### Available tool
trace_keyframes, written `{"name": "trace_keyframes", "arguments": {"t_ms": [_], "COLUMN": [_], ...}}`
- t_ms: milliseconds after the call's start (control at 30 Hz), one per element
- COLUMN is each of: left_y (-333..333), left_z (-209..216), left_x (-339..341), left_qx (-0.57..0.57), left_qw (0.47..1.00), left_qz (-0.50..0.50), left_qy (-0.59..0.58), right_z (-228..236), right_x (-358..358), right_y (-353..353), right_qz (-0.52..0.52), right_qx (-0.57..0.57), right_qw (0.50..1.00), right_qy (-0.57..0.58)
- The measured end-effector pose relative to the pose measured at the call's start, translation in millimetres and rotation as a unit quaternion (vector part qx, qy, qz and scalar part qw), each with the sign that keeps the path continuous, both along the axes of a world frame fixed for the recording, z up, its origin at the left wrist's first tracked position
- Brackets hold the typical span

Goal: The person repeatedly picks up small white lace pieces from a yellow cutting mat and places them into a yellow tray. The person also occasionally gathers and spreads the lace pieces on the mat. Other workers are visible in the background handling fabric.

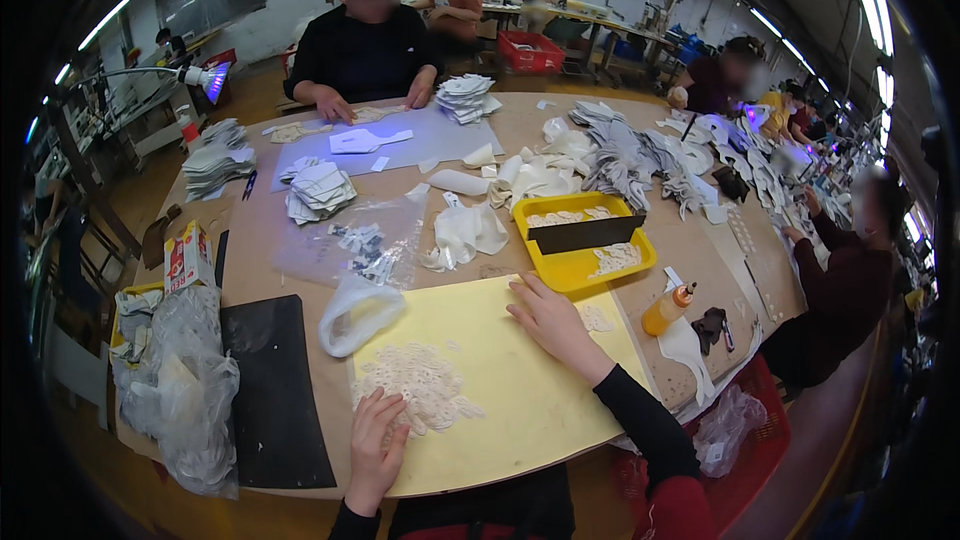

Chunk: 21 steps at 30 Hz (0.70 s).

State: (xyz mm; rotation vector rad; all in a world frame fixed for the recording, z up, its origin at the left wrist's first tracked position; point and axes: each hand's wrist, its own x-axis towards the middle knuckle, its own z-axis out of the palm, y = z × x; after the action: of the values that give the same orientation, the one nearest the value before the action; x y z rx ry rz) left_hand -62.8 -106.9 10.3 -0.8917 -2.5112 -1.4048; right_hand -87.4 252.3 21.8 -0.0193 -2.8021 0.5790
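- Your brown desk (250, 270) spreads out, a co-worker (372, 55) at its far side.
- Before you lies a yellow sheet (530, 400).
- At its far edge sits a yellow tray (600, 280), cream pieces (614, 258) on both sides of its black divider (585, 236).
- A loose pile (425, 380) of cream pieces lies on the sheet's left part.
- Your right hand (555, 325) is stretched out near the tray; I can't tell whether it pinches anything.
- Your left hand (378, 445), unclenched, rests its fingertips on the pile's edge.
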Motion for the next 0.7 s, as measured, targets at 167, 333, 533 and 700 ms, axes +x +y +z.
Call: {"name": "trace_keyframes", "arguments": {"t_ms": [167, 333, 533, 700], "left_y": [-1, -2, -2, 2], "left_z": [0, 5, 1, 3], "left_x": [0, 4, 1, 1], "left_qx": [-0.008, -0.025, -0.012, -0.01], "left_qw": [1.0, 1.0, 1.0, 0.999], "left_qz": [-0.003, 0.002, -0.006, -0.009], "left_qy": [-0.005, 0.011, 0.016, 0.041], "right_z": [-13, -10, 7, -11], "right_x": [9, 37, 22, -15], "right_y": [0, -1, -9, -3], "right_qz": [0.02, 0.031, 0.063, 0.03], "right_qx": [0.067, 0.071, 0.036, 0.052], "right_qw": [0.997, 0.995, 0.997, 0.998], "right_qy": [-0.027, -0.063, -0.001, -0.008]}}
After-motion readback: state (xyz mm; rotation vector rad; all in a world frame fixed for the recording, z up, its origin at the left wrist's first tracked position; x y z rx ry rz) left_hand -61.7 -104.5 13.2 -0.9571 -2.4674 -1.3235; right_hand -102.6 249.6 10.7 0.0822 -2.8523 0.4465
